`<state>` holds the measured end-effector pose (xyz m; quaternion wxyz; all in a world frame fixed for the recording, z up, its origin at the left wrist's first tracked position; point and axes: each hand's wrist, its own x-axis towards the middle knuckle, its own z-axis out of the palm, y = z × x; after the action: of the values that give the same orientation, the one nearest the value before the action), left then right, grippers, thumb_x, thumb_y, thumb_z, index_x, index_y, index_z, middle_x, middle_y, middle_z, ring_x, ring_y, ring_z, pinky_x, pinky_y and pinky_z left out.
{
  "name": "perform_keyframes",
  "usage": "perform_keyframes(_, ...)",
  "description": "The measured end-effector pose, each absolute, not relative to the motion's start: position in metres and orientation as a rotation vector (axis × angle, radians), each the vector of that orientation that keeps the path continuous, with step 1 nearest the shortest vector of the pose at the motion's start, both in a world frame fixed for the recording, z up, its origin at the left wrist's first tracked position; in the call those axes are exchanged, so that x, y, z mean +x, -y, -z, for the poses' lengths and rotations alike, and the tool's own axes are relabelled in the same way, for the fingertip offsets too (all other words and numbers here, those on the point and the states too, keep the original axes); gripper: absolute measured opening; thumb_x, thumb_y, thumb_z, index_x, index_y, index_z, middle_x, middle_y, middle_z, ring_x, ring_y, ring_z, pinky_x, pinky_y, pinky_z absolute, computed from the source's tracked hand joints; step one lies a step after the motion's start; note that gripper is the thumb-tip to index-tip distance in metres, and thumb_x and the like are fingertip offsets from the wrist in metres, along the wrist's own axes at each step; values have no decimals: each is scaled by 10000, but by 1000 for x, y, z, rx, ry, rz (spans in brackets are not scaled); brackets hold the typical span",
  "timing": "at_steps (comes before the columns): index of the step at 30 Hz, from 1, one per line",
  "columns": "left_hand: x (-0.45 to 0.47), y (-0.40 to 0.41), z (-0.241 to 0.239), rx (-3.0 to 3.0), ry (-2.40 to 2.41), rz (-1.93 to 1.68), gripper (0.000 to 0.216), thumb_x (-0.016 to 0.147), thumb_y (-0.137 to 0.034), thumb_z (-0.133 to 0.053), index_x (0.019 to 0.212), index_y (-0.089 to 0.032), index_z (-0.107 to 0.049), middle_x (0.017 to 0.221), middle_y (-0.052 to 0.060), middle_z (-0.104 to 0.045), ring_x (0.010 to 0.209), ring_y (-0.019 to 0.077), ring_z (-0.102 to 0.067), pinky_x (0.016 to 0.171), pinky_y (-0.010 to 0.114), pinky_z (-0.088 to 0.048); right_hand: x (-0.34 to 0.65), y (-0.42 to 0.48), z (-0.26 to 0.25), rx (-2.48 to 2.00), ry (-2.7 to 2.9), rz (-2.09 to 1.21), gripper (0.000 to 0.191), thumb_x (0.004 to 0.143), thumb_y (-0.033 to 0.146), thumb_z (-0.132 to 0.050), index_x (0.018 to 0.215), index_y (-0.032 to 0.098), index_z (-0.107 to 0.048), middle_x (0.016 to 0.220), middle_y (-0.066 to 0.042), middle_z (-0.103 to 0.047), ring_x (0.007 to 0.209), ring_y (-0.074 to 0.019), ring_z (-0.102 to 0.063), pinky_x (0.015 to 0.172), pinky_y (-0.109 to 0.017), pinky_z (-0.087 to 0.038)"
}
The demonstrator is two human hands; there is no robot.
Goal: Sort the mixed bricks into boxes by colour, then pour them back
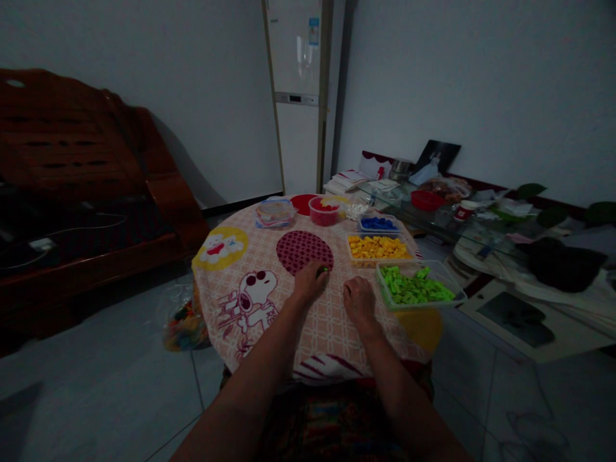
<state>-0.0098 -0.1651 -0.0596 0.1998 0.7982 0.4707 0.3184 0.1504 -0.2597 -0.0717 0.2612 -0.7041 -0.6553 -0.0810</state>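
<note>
Head view: left hand [310, 282] pinches a small green piece [321, 271] above the tablecloth [269, 256]. Right hand [359, 298] rests curled just beside the green-brick tub [428, 304] (whether it holds anything cannot be told). With that tub and the yellow-brick tub [348, 246] well filled, sorting appears largely done.

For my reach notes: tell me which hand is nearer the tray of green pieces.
Right. The right hand sits just beside the tray of green pieces, at its near left corner; the left hand lies farther left, beyond it.

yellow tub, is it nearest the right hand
No, the green tub sits nearest the right hand, the yellow tub behind it.
</note>
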Motion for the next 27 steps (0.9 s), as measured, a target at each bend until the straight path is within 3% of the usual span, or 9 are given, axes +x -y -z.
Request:
perform_keyframes(6, -5, 173, 65, 1986, -853, -1049, 290, 866, -245, -564, 1086, -189, -744, 1089, 71, -759, 999, 193, -695, 933, 318, -535, 153, 260, 73, -1866, 1723, 149, 204, 935, 160, -516, 998, 202, -706, 1000, -85, -685, 984, -229, -565, 915, -336, -413)
perform_keyframes(12, -18, 159, 74, 1593, -1192, -1373, 316, 845, -206, -515, 1053, -159, -749, 1067, 86, -765, 909, 199, -714, 841, 333, -583, 149, 251, 66, -1825, 1827, 111, 440, 921, 106, -495, 1343, 173, -599, 1316, -117, -642, 1178, -234, -548, 1031, -358, -397)
perform_keyframes(18, -25, 153, 77, 1680, -1259, -1271, 272, 811, -184, -557, 985, -175, -766, 1008, 73, -779, 946, 207, -718, 895, 354, -584, 142, 239, 63, -1827, 1999, 106, 224, 971, 250, -566, 1153, 221, -693, 1273, -90, -648, 1147, -233, -547, 1017, -362, -409)
perform_keyframes(23, -25, 154, 77, 1748, -1286, -1189, 298, 827, -178, -536, 1016, -170, -765, 1049, 80, -780, 964, 209, -722, 919, 373, -583, 142, 239, 64, -1792, 1956, 79, 177, 955, 239, -594, 1085, 211, -711, 1181, -89, -675, 1105, -221, -562, 1002, -348, -416)
perform_keyframes(27, -25, 153, 80, 1715, -1274, -1175, 304, 825, -184, -532, 1019, -169, -767, 1003, 77, -787, 901, 201, -733, 846, 350, -606, 145, 245, 66, -1768, 1844, 43, 210, 918, 143, -558, 1046, 206, -712, 1119, -84, -699, 1085, -212, -585, 992, -345, -431)
